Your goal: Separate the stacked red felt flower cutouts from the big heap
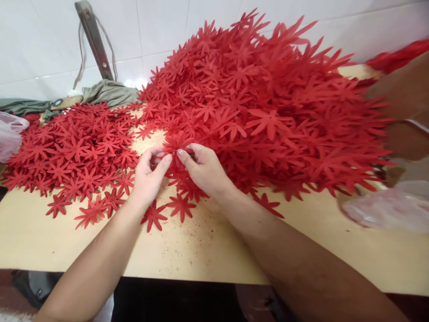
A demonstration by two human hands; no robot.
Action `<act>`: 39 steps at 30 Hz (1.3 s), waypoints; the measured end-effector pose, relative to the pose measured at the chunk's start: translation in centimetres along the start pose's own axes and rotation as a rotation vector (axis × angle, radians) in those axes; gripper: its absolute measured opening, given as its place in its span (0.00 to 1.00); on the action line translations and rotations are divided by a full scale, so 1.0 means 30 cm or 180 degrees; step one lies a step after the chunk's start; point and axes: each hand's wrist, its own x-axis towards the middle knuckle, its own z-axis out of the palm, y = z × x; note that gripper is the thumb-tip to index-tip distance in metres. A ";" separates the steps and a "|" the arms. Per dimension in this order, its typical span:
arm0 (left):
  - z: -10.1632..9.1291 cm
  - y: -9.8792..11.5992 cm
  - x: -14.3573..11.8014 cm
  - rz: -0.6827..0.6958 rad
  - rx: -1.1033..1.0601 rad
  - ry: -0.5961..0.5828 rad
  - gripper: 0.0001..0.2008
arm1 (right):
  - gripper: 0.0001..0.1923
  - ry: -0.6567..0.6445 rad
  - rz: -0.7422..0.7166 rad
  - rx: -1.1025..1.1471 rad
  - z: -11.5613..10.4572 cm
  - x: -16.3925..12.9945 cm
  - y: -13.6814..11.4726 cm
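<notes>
Between my two hands is a red artificial flower petal piece (178,142) with several narrow petals. My left hand (150,167) pinches its left side between thumb and fingers. On the other side, the thumb and fingers of my right hand (203,167) close on it near the centre. Both thumbtips almost meet. A large heap of red petal pieces (268,120) rises behind and to the right of my hands. A lower pile of smaller-petalled red pieces (77,147) lies to the left. Loose pieces (181,207) rest on the table just below my hands.
The pale table (187,259) has red specks near its front edge. Clear plastic bags lie at the left (11,134) and right (389,210). A metal bracket (94,40) leans at the tiled wall, beside grey-green cloth (109,93). A brown object (405,98) stands far right.
</notes>
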 end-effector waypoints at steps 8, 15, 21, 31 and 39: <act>0.003 0.007 -0.004 -0.0358 -0.0549 -0.0405 0.12 | 0.11 -0.0243 0.0035 -0.0013 0.016 -0.010 0.012; -0.013 -0.006 0.015 -0.0846 -0.0910 0.0140 0.11 | 0.09 -0.0808 0.0085 0.0218 0.018 -0.018 0.016; -0.049 0.005 0.050 -0.0767 -0.1044 0.0691 0.11 | 0.12 -0.1032 0.0426 0.0331 -0.019 -0.010 -0.005; -0.050 0.015 0.048 -0.0659 -0.0897 0.0476 0.13 | 0.06 0.0084 -0.0089 -0.0612 -0.032 0.018 0.031; -0.038 0.004 0.047 -0.0579 -0.0753 0.0373 0.13 | 0.04 0.0433 -0.0182 -0.0736 -0.054 0.029 0.041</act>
